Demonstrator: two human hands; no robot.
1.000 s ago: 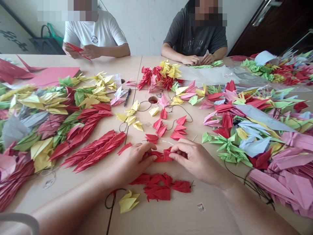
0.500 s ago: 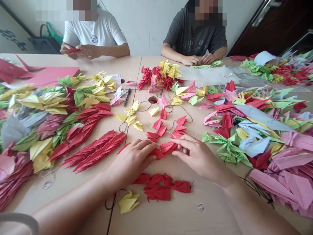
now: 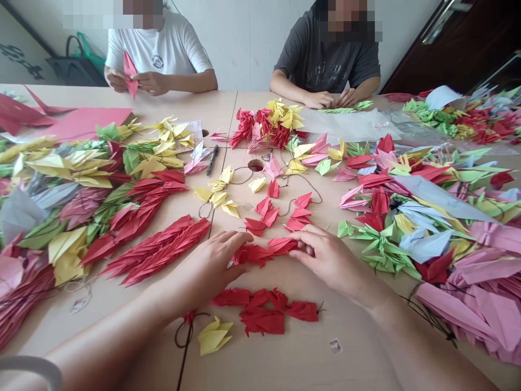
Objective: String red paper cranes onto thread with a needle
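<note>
- Left hand point(image 3: 207, 266): held flat and nearly open, palm down, its fingers lying lightly across a folded red paper crane point(image 3: 251, 254) with no visible pinch (a resting touch rather than a grip).
- Right hand point(image 3: 331, 259): half curled, with the fingertips point(image 3: 301, 244) drawn together at the edge of a second folded red paper crane point(image 3: 280, 245). The fingers hide the contact, so I cannot tell whether it is really gripping the paper.
- Both red cranes lie on the table between the hands, almost touching each other, just above a loose cluster of red paper cranes point(image 3: 262, 320).
- Handling: thin folded paper creases easily, so fingertip pressure at the edges seems better than a squeeze across the body of a crane (the flat left hand suits this, as it can steady without crushing).
- Nearby: a folded yellow paper crane point(image 3: 214, 336) sits beside a thin dark cord point(image 3: 182, 336), with a small white paper slip point(image 3: 335, 345) further right on the pale wooden table point(image 3: 309, 353).
- Further off: long strands of tightly stacked red paper cranes point(image 3: 157, 251) lie to the left, and heaped pink paper cranes point(image 3: 468, 298) to the right. A black marker pen point(image 3: 212, 160) lies near the middle of the table.
- Across the table: a co-worker in a white T-shirt point(image 3: 158, 54) holds a pink paper crane point(image 3: 130, 73), and another in a grey T-shirt point(image 3: 325, 54) has both hands low at the table edge.
</note>
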